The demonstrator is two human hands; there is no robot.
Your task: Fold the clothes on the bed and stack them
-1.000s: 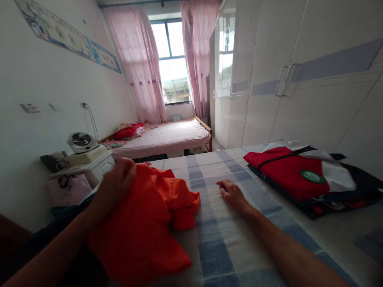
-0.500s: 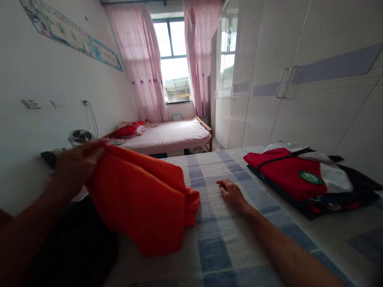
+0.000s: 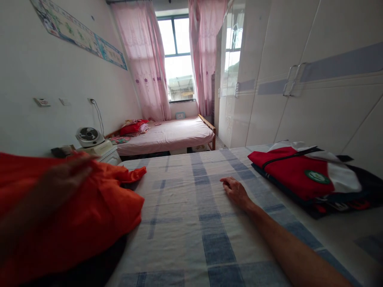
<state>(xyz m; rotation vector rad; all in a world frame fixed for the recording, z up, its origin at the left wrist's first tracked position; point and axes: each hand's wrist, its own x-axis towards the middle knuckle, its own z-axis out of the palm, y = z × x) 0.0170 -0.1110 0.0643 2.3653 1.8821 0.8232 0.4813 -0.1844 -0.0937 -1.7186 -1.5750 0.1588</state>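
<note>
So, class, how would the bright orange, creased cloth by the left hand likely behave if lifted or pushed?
The orange cloth is probably floppy: it droops in loose folds around the left hand. It seems light for its spread, since its edges look thin. Pushed, it would likely bunch up, as its creases suggest.

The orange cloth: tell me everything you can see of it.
The orange cloth is plain bright orange, darker in shadow, and looks thin and soft. It is loosely crumpled, with a narrow, bunched part jutting from its upper right. The left hand, blurred, holds it near the upper edge. It fills the lower left, runs out of the picture, and overlaps the checked bedsheet's left edge in view; contact there is unclear.
</note>
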